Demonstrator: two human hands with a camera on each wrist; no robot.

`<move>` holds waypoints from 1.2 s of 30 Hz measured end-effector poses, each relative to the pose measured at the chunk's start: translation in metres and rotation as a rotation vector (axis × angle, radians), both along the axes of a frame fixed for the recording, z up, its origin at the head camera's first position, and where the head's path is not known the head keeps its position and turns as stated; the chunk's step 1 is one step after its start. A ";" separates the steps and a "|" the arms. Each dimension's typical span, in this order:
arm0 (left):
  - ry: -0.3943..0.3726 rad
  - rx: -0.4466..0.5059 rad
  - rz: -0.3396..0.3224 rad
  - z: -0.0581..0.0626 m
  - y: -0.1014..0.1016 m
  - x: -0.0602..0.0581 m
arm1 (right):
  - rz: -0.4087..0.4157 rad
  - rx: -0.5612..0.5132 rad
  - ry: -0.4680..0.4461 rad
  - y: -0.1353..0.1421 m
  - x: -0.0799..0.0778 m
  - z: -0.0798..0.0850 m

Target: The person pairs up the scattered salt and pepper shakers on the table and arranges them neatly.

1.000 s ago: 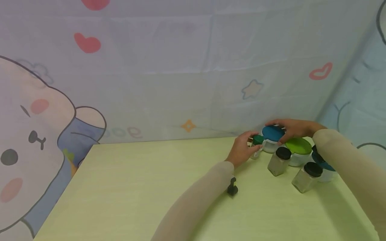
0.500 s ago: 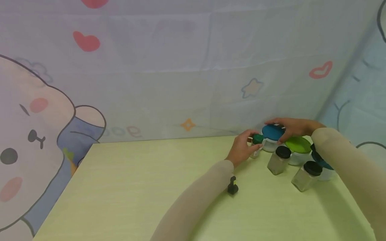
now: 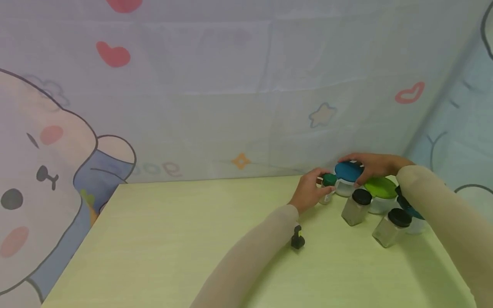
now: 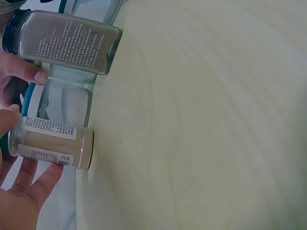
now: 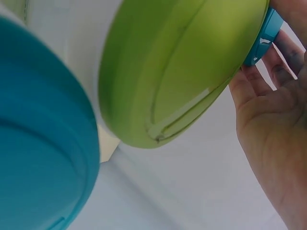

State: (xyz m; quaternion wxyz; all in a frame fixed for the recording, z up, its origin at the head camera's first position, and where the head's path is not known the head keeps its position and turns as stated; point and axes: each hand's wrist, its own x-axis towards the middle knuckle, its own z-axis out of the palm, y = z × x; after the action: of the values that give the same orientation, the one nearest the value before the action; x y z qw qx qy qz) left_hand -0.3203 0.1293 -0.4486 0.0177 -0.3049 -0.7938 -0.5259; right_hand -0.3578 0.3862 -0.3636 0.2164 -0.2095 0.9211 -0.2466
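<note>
At the back right of the table, my left hand (image 3: 307, 193) grips a small round spice jar (image 4: 50, 139) with a green lid, thumb and fingers round its upper part. The jar stands upright on the table and holds a tan powder. My right hand (image 3: 375, 164) holds a glass container by its blue lid (image 3: 348, 171), fingers at the far side and thumb at the near side. That container stands right beside the spice jar. In the right wrist view, the fingers reach the blue lid (image 5: 263, 40) behind a green lid.
A green-lidded container (image 3: 381, 188) and another blue-lidded one (image 3: 417, 224), partly behind the right sleeve, stand to the right. Two black-capped square jars (image 3: 354, 211) stand in front of the row. A printed cloth (image 3: 215, 107) hangs behind the table (image 3: 161, 239).
</note>
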 end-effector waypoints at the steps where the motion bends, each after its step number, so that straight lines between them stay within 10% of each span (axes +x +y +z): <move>1: -0.002 -0.001 -0.005 0.000 0.000 0.000 | -0.001 0.005 0.002 0.000 0.001 0.000; 36: -0.093 -0.011 -0.001 0.005 -0.003 0.000 | -0.018 -0.006 -0.025 -0.003 -0.001 0.002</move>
State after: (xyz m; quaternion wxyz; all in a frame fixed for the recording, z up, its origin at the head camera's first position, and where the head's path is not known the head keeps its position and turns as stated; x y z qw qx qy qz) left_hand -0.3201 0.1262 -0.4437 -0.0212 -0.2807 -0.7965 -0.5350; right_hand -0.3586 0.3828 -0.3614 0.2249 -0.1989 0.9194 -0.2540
